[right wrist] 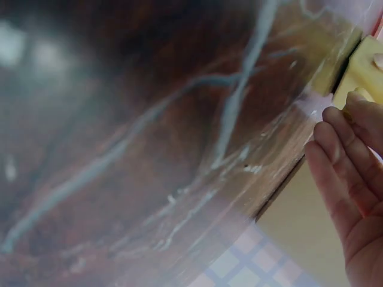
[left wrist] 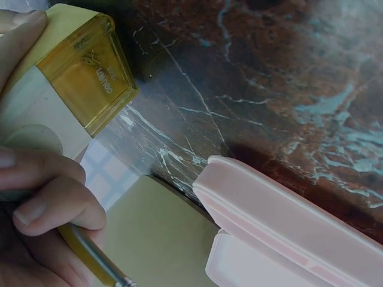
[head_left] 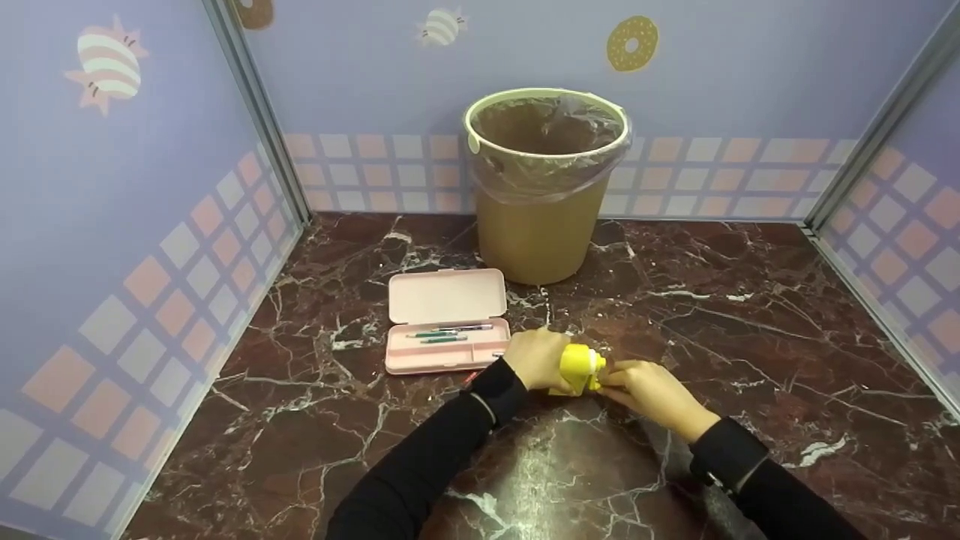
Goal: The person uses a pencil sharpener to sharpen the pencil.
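Observation:
My left hand (head_left: 536, 358) grips a yellow pencil sharpener (head_left: 577, 366) just above the dark marble tabletop. In the left wrist view the sharpener shows a see-through amber shavings drawer and a pale side panel. Curled under the fingers of that hand is a yellow pencil (left wrist: 90, 254) with a silver metal band; its far end is cut off by the frame. My right hand (head_left: 656, 394) is at the sharpener's right end, thumb and fingertips pinching a small yellow crank knob (right wrist: 358, 95) there. The other right fingers extend loosely beside it.
Left of the hands lies an opened pink pencil case (head_left: 448, 296) with several pencils (head_left: 446, 335) in its tray. Behind stands a tan bin (head_left: 536, 232) lined with a clear bag. Patterned lilac panels (head_left: 375, 82) enclose the tabletop (head_left: 360, 442) on three sides.

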Motion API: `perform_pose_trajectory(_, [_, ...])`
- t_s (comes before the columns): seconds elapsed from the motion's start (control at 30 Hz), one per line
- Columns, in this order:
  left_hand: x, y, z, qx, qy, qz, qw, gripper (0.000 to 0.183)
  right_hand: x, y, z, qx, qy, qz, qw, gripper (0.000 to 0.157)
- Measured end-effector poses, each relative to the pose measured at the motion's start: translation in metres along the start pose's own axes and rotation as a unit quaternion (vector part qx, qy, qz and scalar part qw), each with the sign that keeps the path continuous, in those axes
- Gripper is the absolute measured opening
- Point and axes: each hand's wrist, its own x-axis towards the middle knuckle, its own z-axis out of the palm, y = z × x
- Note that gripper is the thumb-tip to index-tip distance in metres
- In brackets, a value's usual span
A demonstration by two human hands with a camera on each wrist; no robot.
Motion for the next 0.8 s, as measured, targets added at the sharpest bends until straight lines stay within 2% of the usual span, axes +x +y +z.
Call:
perform_pose_trajectory(0.4, [0.0, 0.0, 0.0, -0.016, -0.003, -0.001, 0.9999, 0.051, -0.005, -0.016, -0.016, -0.043, -0.019, -0.019, 0.999, 0.009])
perform_pose_trajectory(0.6, [0.002, 0.0, 0.003, -0.015, -0.002, 0.0, 0.9999, 0.052, -0.007, -0.022, -0.025, -0.051, -0.01, -0.03, 0.998, 0.007])
perform_pose_trajectory(0.8, [0.003, -0.002, 0.005, -0.002, 0.005, -0.002, 1.0, 0.049, -0.007, -0.026, -0.037, -0.062, 0.006, -0.042, 0.997, 0.015])
